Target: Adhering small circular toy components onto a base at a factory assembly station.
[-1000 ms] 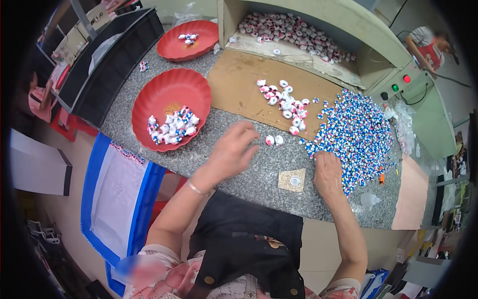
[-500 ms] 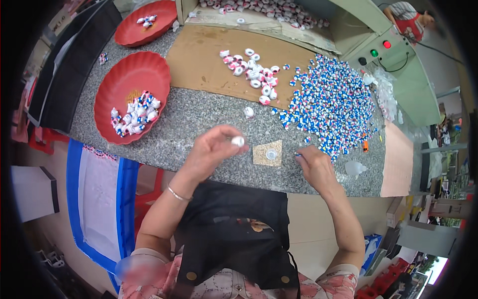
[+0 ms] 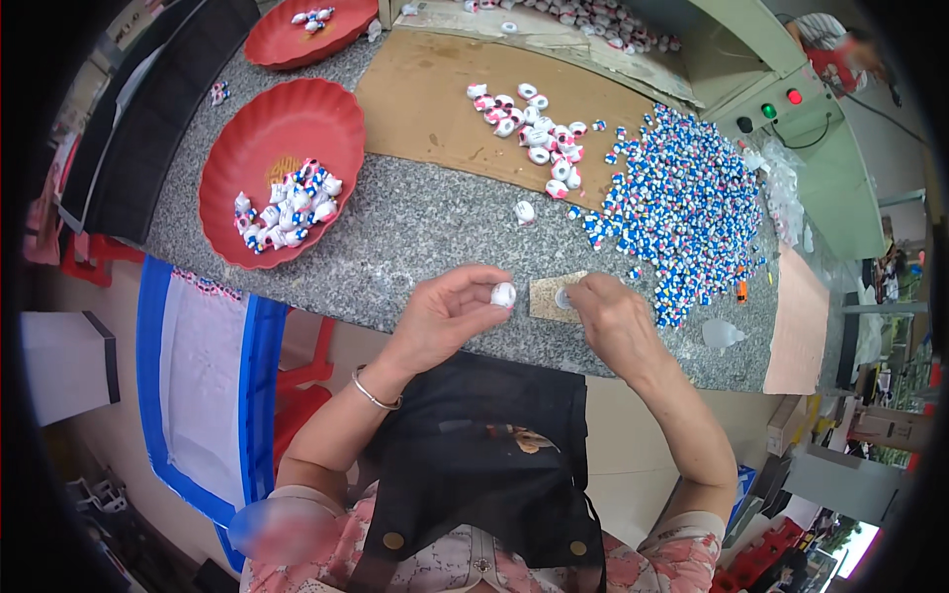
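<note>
Over the near edge of the speckled counter [image 3: 415, 222], the left hand [image 3: 442, 316] pinches a small white rounded piece [image 3: 503, 295] between thumb and forefinger; just beside it, the right hand [image 3: 621, 321] has its fingertips drawn together over a clear disc [image 3: 562, 298] on a tan plate [image 3: 543, 299], though whether they grip anything I cannot tell; beyond lies a heap of blue-and-white bits [image 3: 682, 212].
</note>
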`<action>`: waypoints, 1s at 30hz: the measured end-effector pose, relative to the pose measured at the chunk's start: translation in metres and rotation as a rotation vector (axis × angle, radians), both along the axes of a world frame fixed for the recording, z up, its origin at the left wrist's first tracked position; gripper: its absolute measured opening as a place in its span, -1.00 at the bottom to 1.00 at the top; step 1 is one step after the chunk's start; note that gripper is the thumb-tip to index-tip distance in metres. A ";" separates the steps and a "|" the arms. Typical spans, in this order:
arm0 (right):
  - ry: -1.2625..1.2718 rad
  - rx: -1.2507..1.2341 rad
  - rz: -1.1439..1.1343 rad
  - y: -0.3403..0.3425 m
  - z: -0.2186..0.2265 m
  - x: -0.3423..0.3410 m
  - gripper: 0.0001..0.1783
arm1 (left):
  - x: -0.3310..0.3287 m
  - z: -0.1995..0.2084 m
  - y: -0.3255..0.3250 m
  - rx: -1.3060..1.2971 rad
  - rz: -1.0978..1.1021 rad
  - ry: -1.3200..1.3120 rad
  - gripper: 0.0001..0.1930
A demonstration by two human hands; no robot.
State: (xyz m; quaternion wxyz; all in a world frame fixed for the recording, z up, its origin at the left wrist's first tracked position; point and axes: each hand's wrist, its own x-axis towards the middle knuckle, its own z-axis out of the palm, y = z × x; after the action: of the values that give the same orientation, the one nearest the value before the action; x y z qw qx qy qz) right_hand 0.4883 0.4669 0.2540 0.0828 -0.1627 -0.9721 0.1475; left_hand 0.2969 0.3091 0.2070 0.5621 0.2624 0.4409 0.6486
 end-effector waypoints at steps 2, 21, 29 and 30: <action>-0.031 -0.003 0.025 -0.001 0.000 -0.002 -0.84 | 0.002 -0.001 0.004 0.033 0.009 0.028 -0.64; 0.239 -1.257 -0.544 -0.019 0.000 0.018 -0.84 | 0.044 -0.010 0.026 0.244 0.080 0.761 -0.69; 0.336 -0.660 -0.188 -0.032 0.018 0.019 -0.86 | 0.027 0.003 0.026 0.115 -0.361 0.100 -0.74; 0.356 -0.663 -0.198 -0.035 0.020 0.019 -0.86 | 0.028 0.004 0.024 0.125 -0.365 0.097 -0.74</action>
State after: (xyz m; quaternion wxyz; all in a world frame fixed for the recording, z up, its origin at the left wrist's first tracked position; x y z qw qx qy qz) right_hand 0.5071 0.4320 0.2742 0.2067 -0.2456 -0.8216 0.4711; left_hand 0.3247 0.3335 0.2112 0.6311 0.4032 0.3715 0.5487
